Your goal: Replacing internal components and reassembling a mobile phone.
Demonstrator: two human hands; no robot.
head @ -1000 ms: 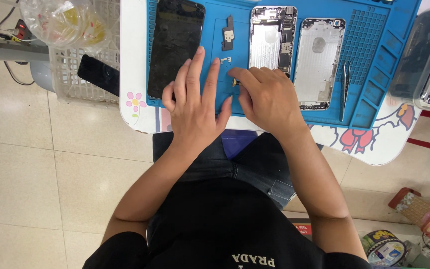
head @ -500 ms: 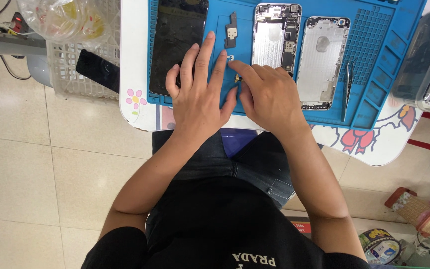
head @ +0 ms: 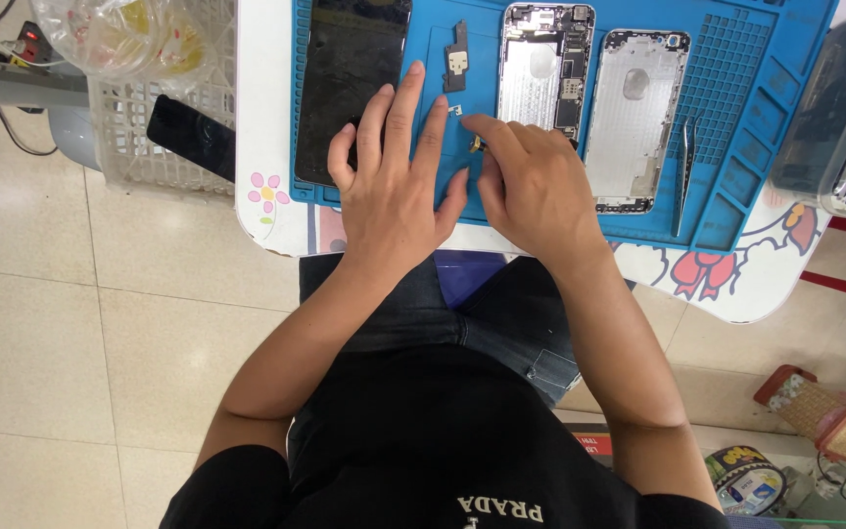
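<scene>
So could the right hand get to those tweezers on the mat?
Probably yes. The right hand lies on the blue mat, and the tweezers lie just beyond the empty silver phone shell, uncovered, with nothing standing between.

White plastic basket (head: 139, 147), tweezers (head: 684, 171), black phone screen (head: 350, 83), tiled floor (head: 70, 333).

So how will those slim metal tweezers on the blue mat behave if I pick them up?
The slim metal tweezers look thin and stiff, so probably light. Lying flat on the blue ribbed mat, they are unlikely to roll, though the smooth metal may slip between fingers.
</scene>
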